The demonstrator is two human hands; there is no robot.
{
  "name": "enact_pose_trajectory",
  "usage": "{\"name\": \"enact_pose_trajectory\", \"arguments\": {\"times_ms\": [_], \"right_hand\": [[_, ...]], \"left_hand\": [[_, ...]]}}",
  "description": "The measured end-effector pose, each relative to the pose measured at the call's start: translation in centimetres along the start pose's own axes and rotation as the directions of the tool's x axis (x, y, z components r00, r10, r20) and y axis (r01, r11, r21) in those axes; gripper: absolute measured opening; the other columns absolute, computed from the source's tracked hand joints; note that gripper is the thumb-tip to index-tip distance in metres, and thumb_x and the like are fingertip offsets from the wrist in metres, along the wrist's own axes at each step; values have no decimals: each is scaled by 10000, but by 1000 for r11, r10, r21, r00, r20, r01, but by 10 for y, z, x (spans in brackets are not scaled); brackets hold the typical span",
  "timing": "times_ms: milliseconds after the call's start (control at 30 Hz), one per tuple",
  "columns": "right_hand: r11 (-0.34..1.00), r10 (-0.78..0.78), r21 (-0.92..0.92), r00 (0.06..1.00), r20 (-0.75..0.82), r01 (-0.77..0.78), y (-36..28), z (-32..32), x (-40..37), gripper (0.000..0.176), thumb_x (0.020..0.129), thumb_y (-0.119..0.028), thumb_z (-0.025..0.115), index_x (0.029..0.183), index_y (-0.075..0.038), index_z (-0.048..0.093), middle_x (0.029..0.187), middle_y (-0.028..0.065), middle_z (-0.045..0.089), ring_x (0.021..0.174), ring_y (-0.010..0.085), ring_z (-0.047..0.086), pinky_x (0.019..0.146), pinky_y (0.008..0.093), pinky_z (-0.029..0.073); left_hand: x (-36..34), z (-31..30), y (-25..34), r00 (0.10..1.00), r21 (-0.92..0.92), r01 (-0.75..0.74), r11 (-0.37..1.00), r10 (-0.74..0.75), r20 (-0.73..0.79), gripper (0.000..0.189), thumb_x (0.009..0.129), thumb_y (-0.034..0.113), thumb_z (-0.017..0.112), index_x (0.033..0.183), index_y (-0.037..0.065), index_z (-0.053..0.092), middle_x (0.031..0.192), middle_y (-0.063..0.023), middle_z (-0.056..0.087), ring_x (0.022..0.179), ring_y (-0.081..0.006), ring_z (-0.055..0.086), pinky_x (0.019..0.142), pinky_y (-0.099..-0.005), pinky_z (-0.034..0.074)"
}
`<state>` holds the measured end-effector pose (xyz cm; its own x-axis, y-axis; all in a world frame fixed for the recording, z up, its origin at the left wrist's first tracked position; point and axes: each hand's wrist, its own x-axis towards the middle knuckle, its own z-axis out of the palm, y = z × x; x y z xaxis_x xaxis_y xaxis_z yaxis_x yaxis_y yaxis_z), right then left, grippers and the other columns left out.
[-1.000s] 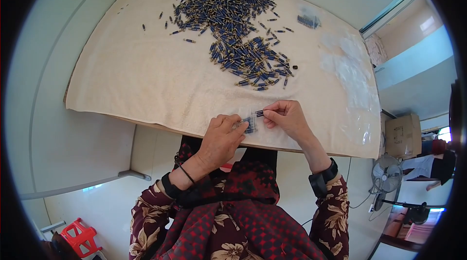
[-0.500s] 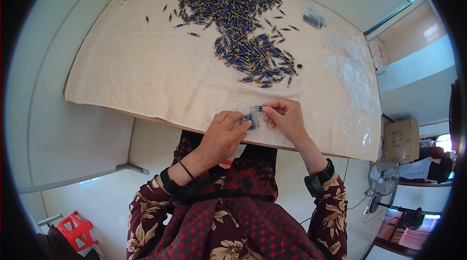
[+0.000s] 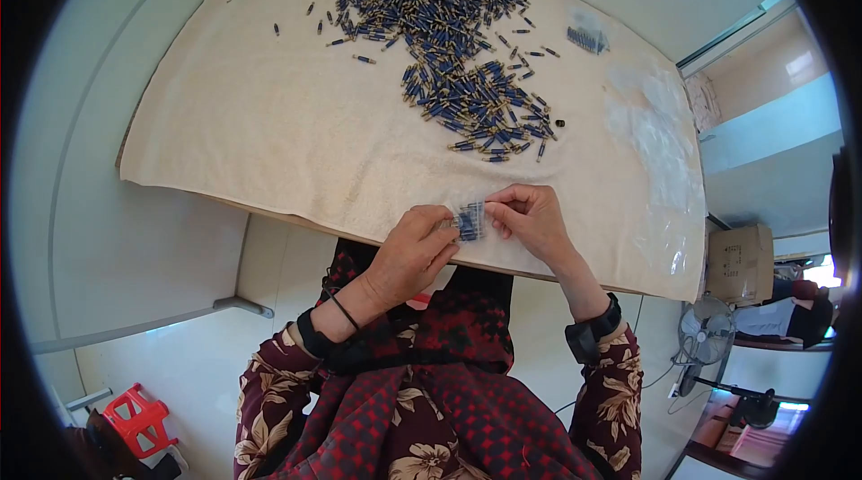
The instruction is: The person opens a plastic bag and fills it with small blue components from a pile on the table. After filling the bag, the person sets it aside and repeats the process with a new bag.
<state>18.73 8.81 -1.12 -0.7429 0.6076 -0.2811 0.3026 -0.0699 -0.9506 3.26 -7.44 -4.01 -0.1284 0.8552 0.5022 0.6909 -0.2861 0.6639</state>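
Note:
Near the table's front edge, a small clear plastic bag [image 3: 470,221] holds several dark blue pieces. My left hand [image 3: 415,251] is closed on its left side, with the fingertips over the plastic. At the bag's upper right edge, my right hand [image 3: 532,218] pinches with thumb and forefinger; what lies between them is too small to tell apart, the bag's edge or a piece. Beyond both hands, a large pile of blue pieces with brass-coloured ends [image 3: 449,40] spreads over the cream cloth [image 3: 260,121].
A filled clear bag [image 3: 588,38] lies at the back right, with flat clear bags [image 3: 660,139] nearer. A small black round item [image 3: 560,123] sits beside the pile. Around the table are a fan [image 3: 706,336], a cardboard box [image 3: 741,263] and a red stool [image 3: 139,422].
The dark piece that stuck out between my right fingertips and the bag no longer shows there. My left fingers have shifted slightly on the bag, and the view has moved a little.

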Motion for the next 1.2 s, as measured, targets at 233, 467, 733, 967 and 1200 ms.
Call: {"name": "enact_pose_trajectory", "arguments": {"times_ms": [233,467,733,967,1200], "right_hand": [[983,-96,-160,994,-49,87,-2,11,-3,73,854,-31,663,894,26,686,689,3,617,552,39,533,472,183,419],[960,-111,-267,991,-79,86,-4,14,-3,105,813,-30,683,896,32,697,744,53,615,604,85,544,545,232,429],[850,-319,-446,948,-12,281,-3,15,-5,162,808,5,644,960,-6,698,737,76,594,605,131,537,563,257,427],[871,-282,-434,958,-58,230,-11,-2,-1,143,845,-16,633,971,-25,700,767,41,591,648,89,522,582,229,420],[657,-519,-691,846,-126,301,-25,-15,33,145,809,-25,664,952,-25,690,791,86,588,666,184,574,606,278,455]], "left_hand": [[1,1,0,1000,-12,9,1000,-9,13,270,725,-3,720,980,27,636,1110,-154,555,967,-303,562,769,-350,509],[3,1,0,1000,24,-16,1000,15,22,299,741,4,704,1030,19,628,1220,-168,539,1116,-325,529,887,-373,478],[4,2,0,986,231,-84,969,48,157,465,769,20,644,1223,6,547,1299,-152,516,1222,-330,472,1001,-398,401],[4,1,1,978,283,-99,954,41,204,476,763,10,580,1235,-9,520,1311,-149,501,1242,-317,451,951,-404,398],[6,3,2,977,275,-101,956,43,209,426,789,11,599,1211,-5,543,1288,-135,521,1237,-306,457,957,-385,388]]}}
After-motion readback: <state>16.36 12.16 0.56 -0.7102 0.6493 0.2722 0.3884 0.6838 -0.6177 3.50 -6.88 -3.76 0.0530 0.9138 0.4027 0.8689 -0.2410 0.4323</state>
